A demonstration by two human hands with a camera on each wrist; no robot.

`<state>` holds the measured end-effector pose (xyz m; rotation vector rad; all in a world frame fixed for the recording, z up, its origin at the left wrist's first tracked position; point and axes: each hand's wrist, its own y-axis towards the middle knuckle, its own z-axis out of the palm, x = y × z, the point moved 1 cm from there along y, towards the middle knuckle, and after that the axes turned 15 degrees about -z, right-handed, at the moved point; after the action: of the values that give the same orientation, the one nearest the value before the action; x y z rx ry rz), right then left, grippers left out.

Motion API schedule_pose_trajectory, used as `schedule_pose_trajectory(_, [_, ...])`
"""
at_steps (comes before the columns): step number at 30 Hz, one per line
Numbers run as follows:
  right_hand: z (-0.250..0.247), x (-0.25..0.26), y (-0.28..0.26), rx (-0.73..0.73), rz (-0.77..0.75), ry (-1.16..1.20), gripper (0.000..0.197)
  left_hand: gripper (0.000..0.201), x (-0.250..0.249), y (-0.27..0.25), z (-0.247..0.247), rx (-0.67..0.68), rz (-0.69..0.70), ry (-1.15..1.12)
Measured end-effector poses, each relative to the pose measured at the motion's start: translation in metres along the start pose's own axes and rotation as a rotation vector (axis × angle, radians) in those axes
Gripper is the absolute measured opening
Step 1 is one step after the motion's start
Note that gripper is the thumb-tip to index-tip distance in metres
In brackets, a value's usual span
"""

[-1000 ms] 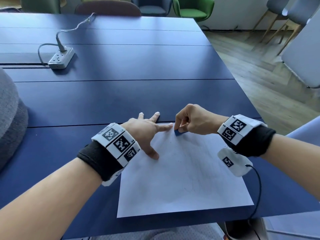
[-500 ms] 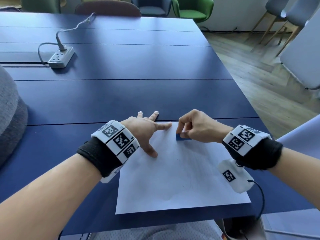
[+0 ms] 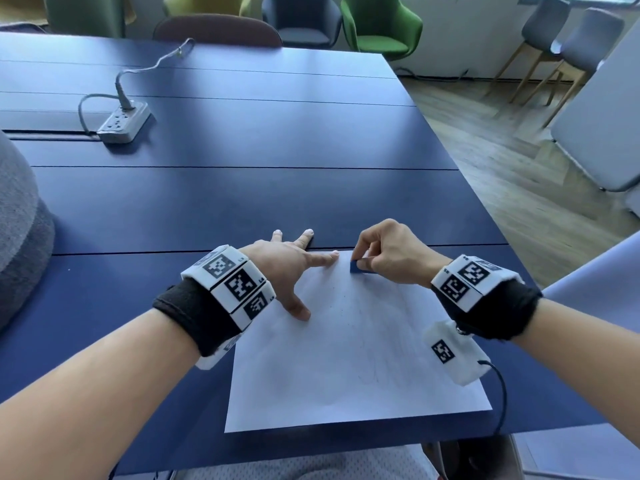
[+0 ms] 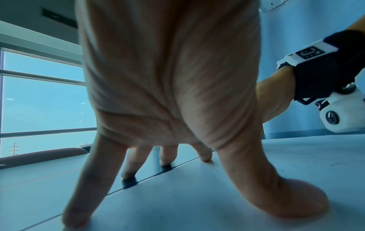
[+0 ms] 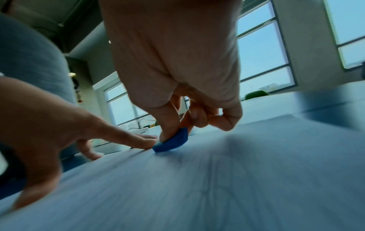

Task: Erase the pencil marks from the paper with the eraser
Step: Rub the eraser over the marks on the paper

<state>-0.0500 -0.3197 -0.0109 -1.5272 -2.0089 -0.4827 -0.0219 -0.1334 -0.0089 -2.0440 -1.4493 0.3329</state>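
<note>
Near the far edge of the paper (image 3: 349,358), the right hand (image 3: 391,252) pinches the blue eraser (image 3: 356,266) between thumb and fingers and presses it down onto the sheet. Half a second ago the eraser sat a touch nearer the person; a second ago it was up by the edge, close to the left forefinger. Now it is back near that top edge, so the hand is rubbing to and fro over one small patch, and the blur in the right wrist view fits a stroke under way.

The left hand (image 3: 291,268) has stayed put: fingers spread and straight, thumb and forefinger flat on the sheet, the other tips on the blue table (image 3: 242,202) just beyond the edge, pinning the sheet against the rubbing.

Faint pencil lines still show lower down the middle of the sheet, with small dark specks, perhaps crumbs, near the thumb. My judgement is that the top corner is nearly clean, while most of the marks remain to be worked.
</note>
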Motion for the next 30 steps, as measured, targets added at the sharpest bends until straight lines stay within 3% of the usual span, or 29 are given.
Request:
schedule_pose_trajectory(2, [0.0,-0.001,-0.001,0.003,0.0,0.015,0.014,0.111,0.0,0.0,0.0,0.0,-0.002,0.003])
schedule_pose_trajectory(6, [0.001,0.006,-0.01,0.25,-0.004,-0.008,0.017,0.112,0.0,-0.001,0.0,0.004,-0.002,-0.001])
schedule_pose_trajectory(11, [0.004,0.003,-0.002,0.012,-0.012,0.019,0.016,0.111,0.001,0.001,0.001,0.0,-0.003,0.001])
schedule_pose_trajectory(15, [0.007,0.005,-0.019,0.298,-0.033,0.022,0.022,0.112,0.0,0.001,0.001,-0.002,-0.003,0.0])
schedule_pose_trajectory(16, [0.006,0.005,-0.019,0.31,-0.039,0.012,0.023,0.112,0.0,0.0,0.001,-0.004,-0.004,0.0])
schedule_pose_trajectory(20, [0.005,0.005,-0.01,0.07,-0.066,-0.016,0.022,0.111,0.0,0.0,0.001,-0.012,-0.009,0.013])
schedule_pose_trajectory(25, [0.009,0.007,-0.027,0.326,-0.085,0.01,0.021,0.112,-0.001,0.001,0.001,-0.007,-0.01,0.011])
schedule_pose_trajectory(30, [0.009,0.003,-0.018,0.053,-0.079,0.01,0.023,0.112,-0.001,0.0,0.001,-0.01,-0.014,0.011])
